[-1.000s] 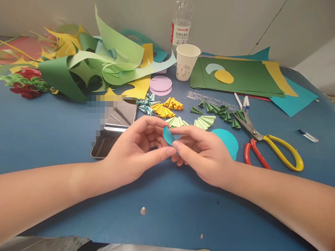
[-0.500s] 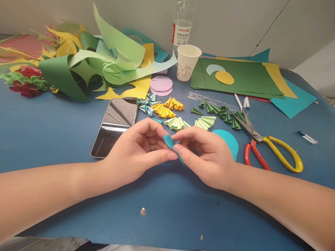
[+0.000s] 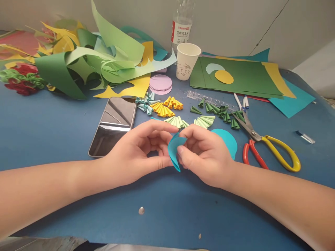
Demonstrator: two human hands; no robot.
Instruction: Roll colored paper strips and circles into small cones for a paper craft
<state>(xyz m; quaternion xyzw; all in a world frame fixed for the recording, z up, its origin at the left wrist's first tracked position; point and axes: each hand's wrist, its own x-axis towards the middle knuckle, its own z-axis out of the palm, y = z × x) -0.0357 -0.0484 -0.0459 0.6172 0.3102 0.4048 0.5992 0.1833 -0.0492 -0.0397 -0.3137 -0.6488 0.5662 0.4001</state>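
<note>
Between my hands is a turquoise paper piece (image 3: 174, 151), curled over on itself, its edges standing apart. My left hand (image 3: 141, 148) holds its left side between thumb and fingers. The thumb and index finger of my right hand (image 3: 205, 153) pinch its right side. A stack of turquoise paper circles (image 3: 225, 141) lies partly hidden behind my right hand. Just beyond my fingers are light green paper cones (image 3: 204, 122), yellow paper cones (image 3: 163, 109), pale blue paper cones (image 3: 145, 104) and dark green paper cones (image 3: 222, 112).
Scissors (image 3: 253, 136) lie spread at the right, a phone (image 3: 112, 125) at the left. Behind stand a paper cup (image 3: 187, 62) and a plastic bottle (image 3: 181, 31). Paper scraps (image 3: 117, 45) pile up back left; green sheets (image 3: 243, 76) lie back right, lilac circles (image 3: 160, 83) mid-table.
The turquoise paper has turned and loosened from a tight narrow roll into a wider curl. My left index finger has stretched out along its top. The view has shifted slightly.
</note>
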